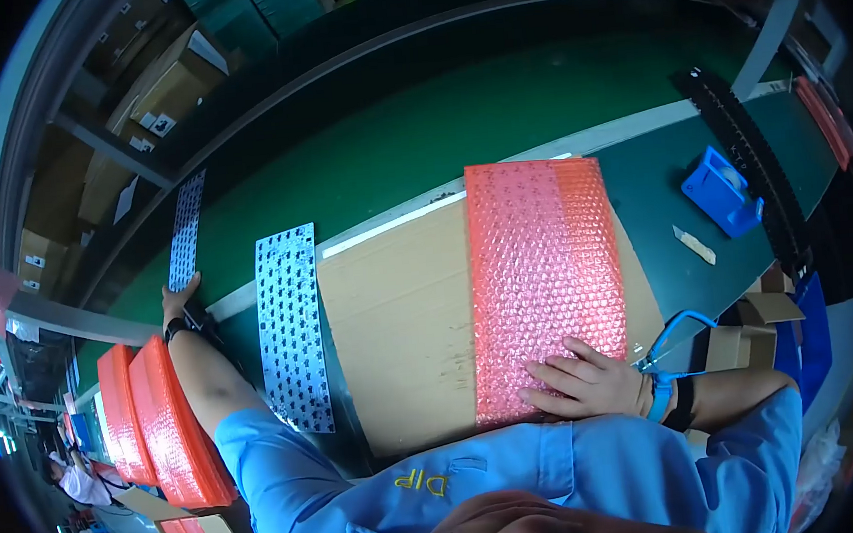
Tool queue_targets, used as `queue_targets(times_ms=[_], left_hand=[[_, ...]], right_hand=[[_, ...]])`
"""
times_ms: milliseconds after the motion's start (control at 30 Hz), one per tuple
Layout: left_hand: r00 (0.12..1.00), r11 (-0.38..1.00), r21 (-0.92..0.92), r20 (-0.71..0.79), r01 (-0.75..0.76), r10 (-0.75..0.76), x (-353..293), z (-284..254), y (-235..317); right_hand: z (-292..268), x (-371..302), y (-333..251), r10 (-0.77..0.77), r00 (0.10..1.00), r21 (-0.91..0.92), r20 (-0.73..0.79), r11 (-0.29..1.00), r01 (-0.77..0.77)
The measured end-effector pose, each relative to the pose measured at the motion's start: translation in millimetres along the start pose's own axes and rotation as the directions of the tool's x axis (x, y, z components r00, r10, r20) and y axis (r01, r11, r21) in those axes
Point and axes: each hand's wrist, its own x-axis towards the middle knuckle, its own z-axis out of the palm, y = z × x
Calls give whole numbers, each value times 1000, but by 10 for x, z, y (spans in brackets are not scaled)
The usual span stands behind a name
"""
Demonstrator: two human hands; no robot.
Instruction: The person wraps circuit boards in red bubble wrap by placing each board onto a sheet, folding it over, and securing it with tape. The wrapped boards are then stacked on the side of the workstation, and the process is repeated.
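At the far left, my left hand has its fingers closed on the near end of a long white panel with rows of dark spots, like a circuit board. A second such panel lies on the bench to the right of my left forearm. My right hand rests flat, fingers spread, on the near end of a pink bubble-wrap bag. That bag lies over a brown cardboard sheet. Whether anything is inside the bag, I cannot tell.
A blue tape dispenser stands at the right beside a long black slotted strip. A small pale cutter-like piece lies nearby. Stacked pink bubble-wrap bags are at my left. A green conveyor belt runs beyond the bench.
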Motion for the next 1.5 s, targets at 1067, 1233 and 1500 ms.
queue_targets(times_ms=[1067, 1233, 1500], left_hand=[[401, 316, -947, 266, -63, 877, -6662, -936, 1659], [434, 210, -770, -95, -603, 896, -7030, -827, 1520], [517, 383, -478, -186, -791, 835, -6843, -374, 1010]], right_hand=[[-493, -908, -485, 131, 982, 977, -136, -149, 155], [-287, -977, -701, 485, 854, 912, 187, -409, 33], [-352, -930, -755, 479, 855, 820, 199, -559, 123]])
